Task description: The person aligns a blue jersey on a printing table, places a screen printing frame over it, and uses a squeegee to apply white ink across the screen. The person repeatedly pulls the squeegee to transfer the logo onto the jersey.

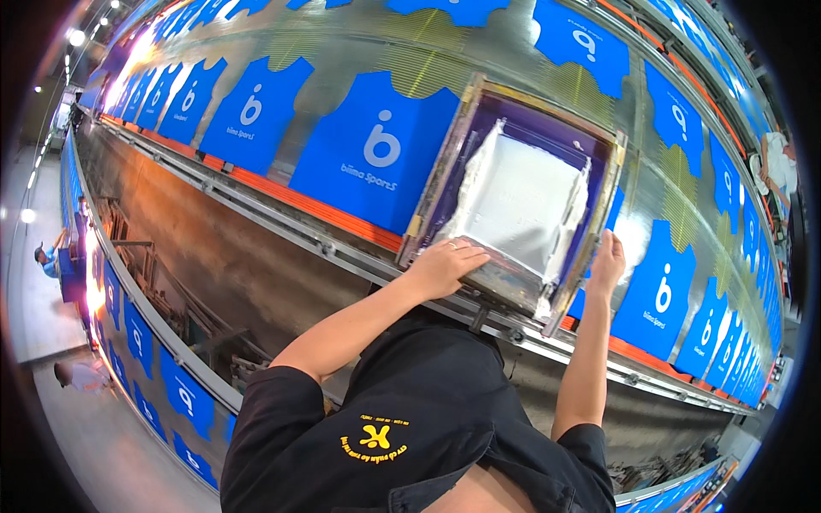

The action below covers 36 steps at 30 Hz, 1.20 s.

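A screen printing frame (617, 184) lies tilted across the long table, with purple mesh inside its worn rim. White ink (526, 201) covers much of the mesh and is heaped along both sides. My left hand (449, 267) grips the frame's near left corner, its fingers over the near edge and its thumb hidden. On the right side, my right hand (607, 263) is closed around the frame's edge, fingertips partly hidden. Just left of the frame lies a blue jersey piece (376, 158) with a white print. Another blue printed piece (658, 291) lies to its right.
Rows of blue pieces run along the metal table (333, 85) on both sides. A metal rail (256, 201) with an orange strip edges its near side. Co-workers stand far left (50, 259) and across the table at right (776, 167). Another table with blue pieces (184, 393) stands behind me.
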Tool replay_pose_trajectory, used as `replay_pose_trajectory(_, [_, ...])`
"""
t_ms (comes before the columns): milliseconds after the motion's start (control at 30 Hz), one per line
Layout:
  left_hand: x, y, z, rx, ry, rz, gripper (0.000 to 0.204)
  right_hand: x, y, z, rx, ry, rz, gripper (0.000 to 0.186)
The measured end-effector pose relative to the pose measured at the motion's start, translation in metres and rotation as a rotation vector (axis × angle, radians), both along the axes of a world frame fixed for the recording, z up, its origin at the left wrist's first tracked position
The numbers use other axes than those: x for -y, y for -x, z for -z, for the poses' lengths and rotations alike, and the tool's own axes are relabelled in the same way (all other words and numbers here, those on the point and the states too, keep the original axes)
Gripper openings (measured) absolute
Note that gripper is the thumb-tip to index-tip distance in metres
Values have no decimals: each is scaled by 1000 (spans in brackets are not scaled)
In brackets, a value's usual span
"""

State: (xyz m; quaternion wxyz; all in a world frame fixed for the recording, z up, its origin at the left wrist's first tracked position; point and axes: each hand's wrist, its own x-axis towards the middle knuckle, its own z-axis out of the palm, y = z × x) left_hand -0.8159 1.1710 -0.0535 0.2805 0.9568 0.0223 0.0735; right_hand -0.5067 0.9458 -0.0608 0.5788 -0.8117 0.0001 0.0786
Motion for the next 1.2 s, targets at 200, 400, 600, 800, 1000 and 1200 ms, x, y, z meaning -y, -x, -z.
replay_pose_trajectory(200, [-161,77,1,-152,11,-1,66,-151,92,70,40,-33,8,25])
replay_pose_trajectory(400, [-259,134,-10,-313,-56,-22,69,-258,166,78,-20,-26,36,26])
replay_pose_trajectory(600, [-316,110,-17,-237,2,58,47,-289,180,67,13,336,-26,27])
replay_pose_trajectory(800, [-383,-19,-28,-389,-82,0,32,-292,183,60,-75,292,-6,27])
replay_pose_trajectory(1000, [-443,-117,-20,-430,-181,75,31,-290,182,62,-151,369,-16,32])
replay_pose_trajectory(1200, [-453,-137,0,-519,-306,71,44,-342,142,21,578,546,-113,48])
